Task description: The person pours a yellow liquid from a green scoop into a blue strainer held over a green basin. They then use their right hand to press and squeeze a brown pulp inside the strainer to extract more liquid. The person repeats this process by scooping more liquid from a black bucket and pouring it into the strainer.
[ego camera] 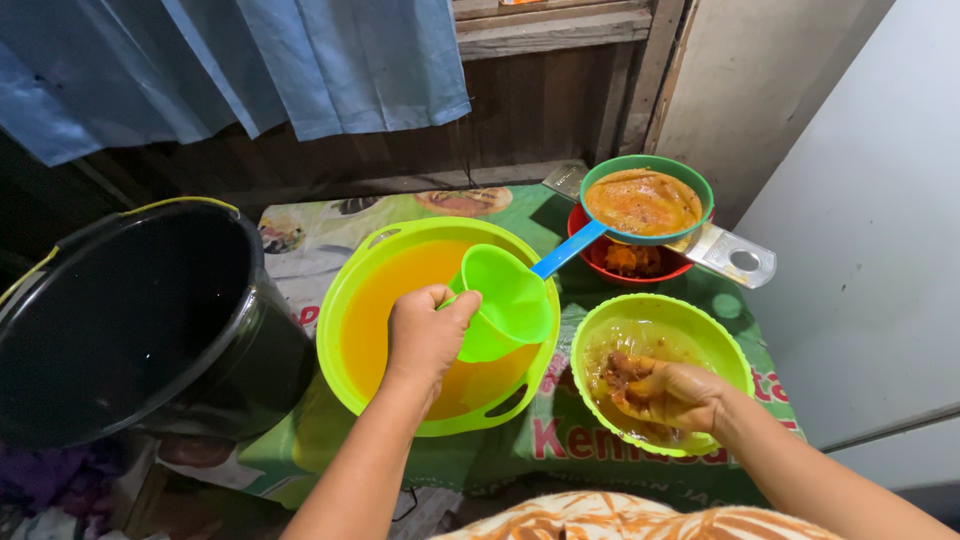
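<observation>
My left hand (pixel 425 335) grips the handle of a light green plastic jug (pixel 505 300), held tilted over a large lime green basin (pixel 345 290) filled with orange-yellow liquid. My right hand (pixel 675 395) is inside a smaller lime green bowl (pixel 720 335), closed on a wet orange-brown pulp lump (pixel 622 372). A little cloudy liquid lies in the bowl around the hand.
A green strainer with a blue handle (pixel 645 200) holding orange pulp rests over a red bowl (pixel 640 262), with a metal grater (pixel 735 255) under it. A big black bucket (pixel 130 320) stands left. A printed green cloth (pixel 560 440) covers the table; blue curtain (pixel 250 60) behind.
</observation>
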